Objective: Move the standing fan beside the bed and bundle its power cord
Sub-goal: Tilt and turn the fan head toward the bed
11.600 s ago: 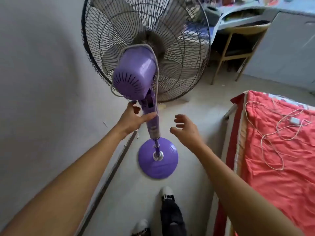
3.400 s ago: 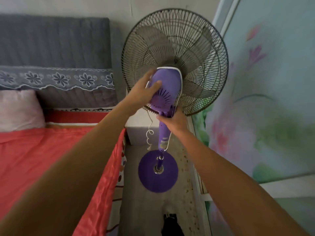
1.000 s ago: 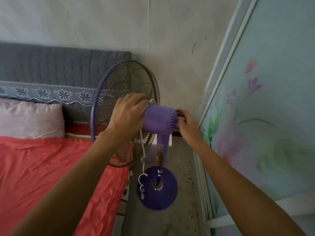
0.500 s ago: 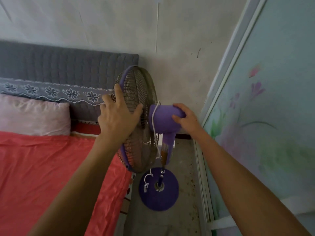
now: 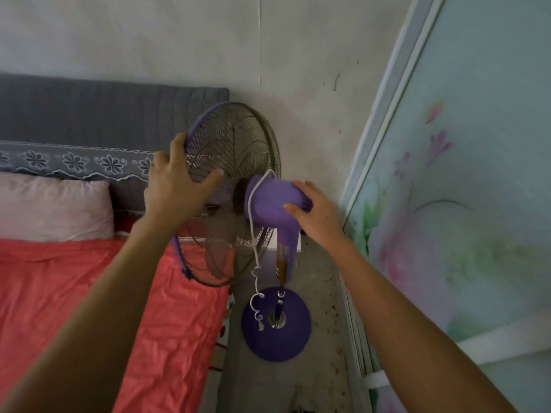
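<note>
Purple standing fan (image 5: 269,204) stands on the floor in the gap between the bed (image 5: 89,293) and the wall, so moving looks done. My left hand (image 5: 176,186) lies spread on the grille; my right hand (image 5: 316,210) cups the motor housing. Its white power cord (image 5: 255,248) hangs loose, not yet bundled.

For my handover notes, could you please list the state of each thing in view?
Fan: standing on the floor beside the bed, head facing the bed.
Power cord: looped over the motor housing, end dangling loose.
Left hand: spread on the grille.
Right hand: on the motor housing.
</note>
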The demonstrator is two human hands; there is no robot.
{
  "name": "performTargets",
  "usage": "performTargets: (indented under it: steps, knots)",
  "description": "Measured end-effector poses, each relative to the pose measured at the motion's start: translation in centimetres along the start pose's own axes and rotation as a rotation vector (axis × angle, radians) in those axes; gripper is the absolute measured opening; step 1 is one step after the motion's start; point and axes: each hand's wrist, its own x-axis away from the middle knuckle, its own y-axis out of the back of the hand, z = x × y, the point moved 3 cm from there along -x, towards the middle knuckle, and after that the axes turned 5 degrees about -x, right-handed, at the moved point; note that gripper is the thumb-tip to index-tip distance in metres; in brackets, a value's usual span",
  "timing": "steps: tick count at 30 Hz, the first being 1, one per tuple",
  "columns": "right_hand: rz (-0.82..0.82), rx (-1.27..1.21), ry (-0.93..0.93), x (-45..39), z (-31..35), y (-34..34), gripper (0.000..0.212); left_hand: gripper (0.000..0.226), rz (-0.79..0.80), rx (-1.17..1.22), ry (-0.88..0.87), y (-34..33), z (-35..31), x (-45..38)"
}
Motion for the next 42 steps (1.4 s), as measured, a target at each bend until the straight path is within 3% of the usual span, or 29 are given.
performTargets:
  steps: [3,6,11,16,21,24,42]
  knots:
    - [0.116,-0.137,-0.118,-1.7,-0.3,0.8,0.054,0.092,-0.056,-0.133,0.039,0.1,-1.6,2.4]
    - [0.128,-0.138,-0.11,-1.9,-0.8,1.5,0.054,0.092,-0.082,-0.183,0.033,0.0,-2.5,3.4]
    - [-0.003,-0.117,-0.04,0.3,-0.4,0.9,0.053,0.092,-0.007,-0.082,0.035,0.0,-1.4,1.7]
    - [-0.154,0.054,0.172,2.5,0.1,-0.5,0.057,0.089,0.113,0.069,-0.01,0.9,0.5,0.0]
    - [0.053,-0.06,-0.003,0.1,-0.5,0.5,0.053,0.091,0.083,-0.046,0.041,1.0,-1.1,1.9]
    - [0.119,-0.115,-0.01,-0.9,-0.6,1.4,0.048,0.092,0.036,-0.14,0.064,0.9,-2.6,3.3]
    - [0.071,-0.055,-0.019,-2.1,-0.1,1.5,0.04,0.086,0.071,-0.132,0.116,1.3,-3.1,1.8]
